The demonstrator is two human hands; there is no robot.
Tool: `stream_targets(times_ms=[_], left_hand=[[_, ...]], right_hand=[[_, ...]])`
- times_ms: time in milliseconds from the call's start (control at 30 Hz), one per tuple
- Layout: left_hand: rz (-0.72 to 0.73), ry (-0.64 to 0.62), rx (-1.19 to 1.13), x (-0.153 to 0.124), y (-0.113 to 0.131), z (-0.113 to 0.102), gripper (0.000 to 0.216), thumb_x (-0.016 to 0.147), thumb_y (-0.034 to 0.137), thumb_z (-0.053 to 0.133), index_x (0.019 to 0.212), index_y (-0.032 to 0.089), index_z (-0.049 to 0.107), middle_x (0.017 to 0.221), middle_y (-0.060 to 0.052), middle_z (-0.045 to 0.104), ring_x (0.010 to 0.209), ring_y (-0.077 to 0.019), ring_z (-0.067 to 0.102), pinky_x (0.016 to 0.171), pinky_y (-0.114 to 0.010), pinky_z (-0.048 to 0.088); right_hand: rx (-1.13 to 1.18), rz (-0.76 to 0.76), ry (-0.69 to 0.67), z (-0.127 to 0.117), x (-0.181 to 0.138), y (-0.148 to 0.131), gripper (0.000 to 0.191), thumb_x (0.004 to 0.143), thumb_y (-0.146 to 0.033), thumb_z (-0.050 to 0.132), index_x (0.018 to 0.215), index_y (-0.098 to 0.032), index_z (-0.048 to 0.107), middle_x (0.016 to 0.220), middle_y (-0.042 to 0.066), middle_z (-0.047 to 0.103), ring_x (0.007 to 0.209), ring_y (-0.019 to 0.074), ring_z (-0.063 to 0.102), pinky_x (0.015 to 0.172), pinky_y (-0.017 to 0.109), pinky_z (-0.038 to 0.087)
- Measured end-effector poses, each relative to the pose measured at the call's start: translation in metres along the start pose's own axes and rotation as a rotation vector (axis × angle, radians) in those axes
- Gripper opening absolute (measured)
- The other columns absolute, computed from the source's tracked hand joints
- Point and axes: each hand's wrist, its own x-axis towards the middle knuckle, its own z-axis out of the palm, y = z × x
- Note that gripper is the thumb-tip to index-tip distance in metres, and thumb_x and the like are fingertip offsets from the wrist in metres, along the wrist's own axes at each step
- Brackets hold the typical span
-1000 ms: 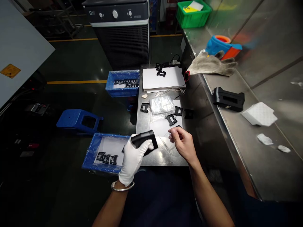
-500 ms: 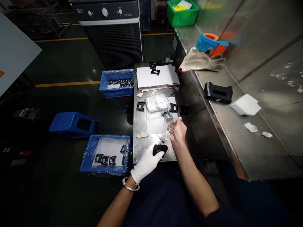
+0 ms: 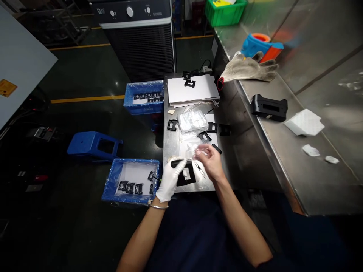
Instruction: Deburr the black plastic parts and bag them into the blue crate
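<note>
My left hand (image 3: 169, 179), in a white glove, grips a black plastic part (image 3: 188, 177) with a rectangular opening, tilted over the near end of the metal table (image 3: 205, 183). Bare and just right of it, my right hand (image 3: 210, 160) pinches a clear plastic bag (image 3: 191, 149). The bag's lower edge is close to the black part; I cannot tell whether they touch. Tweezers (image 3: 200, 170) lie on the table below my right hand. Beyond the hands sits a stack of clear bags (image 3: 193, 121), with a black part (image 3: 212, 127) at its right and another black part (image 3: 172, 125) at its left.
A blue bin (image 3: 106, 187) holding several bagged black parts stands left of the table, with a second blue bin (image 3: 144, 108) farther back. White sheets (image 3: 193, 90) lie at the table's far end. On the right-hand metal ledge are a work glove (image 3: 246, 70) and a black housing (image 3: 269, 107).
My left hand has turned the black part so its opening shows, and moved slightly up and left. My right hand has brought the clear bag down and left towards it.
</note>
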Motion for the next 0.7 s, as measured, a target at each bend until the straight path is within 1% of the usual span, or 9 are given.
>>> stream_targets(times_ms=[67,133,167,233,367,467,567,633,700], left_hand=[[-0.077,0.035,-0.278,-0.006,0.011,-0.003,0.04,0.081,0.057,0.073,0.084,0.018,0.063,0.046,0.01,0.041,0.04,-0.0065,0.042,0.046,-0.019,0.04],[-0.093,0.052,-0.512,-0.014,0.022,-0.005,0.046,0.08,0.063,0.071,0.076,0.018,0.059,0.043,0.012,0.028,0.035,-0.004,0.03,0.041,-0.017,0.034],[-0.079,0.055,-0.584,-0.017,0.027,-0.005,0.047,0.08,0.063,0.071,0.074,0.019,0.057,0.043,0.012,0.024,0.034,-0.0032,0.026,0.04,-0.017,0.032],[-0.046,0.051,-0.656,-0.024,0.035,-0.004,0.045,0.081,0.062,0.072,0.075,0.019,0.058,0.044,0.012,0.024,0.034,-0.0025,0.022,0.038,-0.016,0.029],[0.008,0.085,-0.678,-0.033,0.045,0.001,0.043,0.085,0.061,0.067,0.079,0.02,0.058,0.048,0.011,0.031,0.035,-0.0024,0.021,0.038,-0.017,0.029],[0.05,0.053,-0.73,-0.034,0.049,0.005,0.042,0.086,0.055,0.07,0.072,0.02,0.051,0.048,0.011,0.033,0.034,-0.0013,0.021,0.04,-0.017,0.031],[0.065,0.04,-0.771,-0.034,0.051,0.008,0.042,0.086,0.049,0.072,0.069,0.019,0.048,0.05,0.011,0.034,0.035,-0.0007,0.023,0.042,-0.017,0.035],[0.06,0.053,-0.773,-0.033,0.051,0.009,0.042,0.087,0.049,0.071,0.068,0.019,0.048,0.049,0.011,0.034,0.035,-0.001,0.026,0.044,-0.017,0.038],[0.048,0.064,-0.747,-0.032,0.05,0.009,0.044,0.087,0.051,0.07,0.066,0.019,0.048,0.047,0.01,0.031,0.036,-0.0018,0.029,0.046,-0.017,0.04]], right_hand=[[-0.035,-0.049,0.111,-0.012,-0.002,-0.003,0.037,0.073,-0.039,0.082,0.096,-0.021,0.06,0.091,-0.001,0.067,0.058,0.0082,0.061,0.052,0.023,0.057],[-0.107,-0.066,0.151,-0.022,-0.004,-0.004,0.037,0.075,-0.041,0.081,0.098,-0.021,0.06,0.091,-0.001,0.066,0.047,0.0059,0.054,0.039,0.02,0.05],[-0.144,-0.056,0.144,-0.026,-0.006,-0.002,0.036,0.077,-0.042,0.08,0.097,-0.02,0.061,0.09,-0.001,0.066,0.043,0.0049,0.05,0.034,0.019,0.045],[-0.192,-0.015,0.125,-0.031,-0.011,0.002,0.034,0.078,-0.045,0.078,0.094,-0.019,0.062,0.084,0.0,0.065,0.038,0.0042,0.046,0.028,0.019,0.038],[-0.228,0.051,0.132,-0.032,-0.022,0.01,0.034,0.08,-0.048,0.076,0.09,-0.019,0.062,0.073,-0.002,0.063,0.038,0.0045,0.042,0.029,0.018,0.037],[-0.255,0.076,0.11,-0.035,-0.026,0.015,0.038,0.077,-0.047,0.079,0.098,-0.02,0.061,0.077,-0.002,0.066,0.038,0.0046,0.044,0.031,0.019,0.039],[-0.2,0.091,0.068,-0.04,-0.028,0.016,0.045,0.071,-0.044,0.084,0.101,-0.02,0.06,0.083,0.0,0.068,0.046,0.0077,0.054,0.039,0.021,0.048],[-0.175,0.084,0.077,-0.042,-0.028,0.014,0.046,0.069,-0.042,0.086,0.1,-0.02,0.06,0.084,0.0,0.068,0.052,0.0097,0.058,0.043,0.023,0.052],[-0.186,0.064,0.109,-0.042,-0.028,0.012,0.046,0.069,-0.042,0.086,0.099,-0.02,0.06,0.085,0.001,0.068,0.051,0.0099,0.058,0.042,0.023,0.052]])
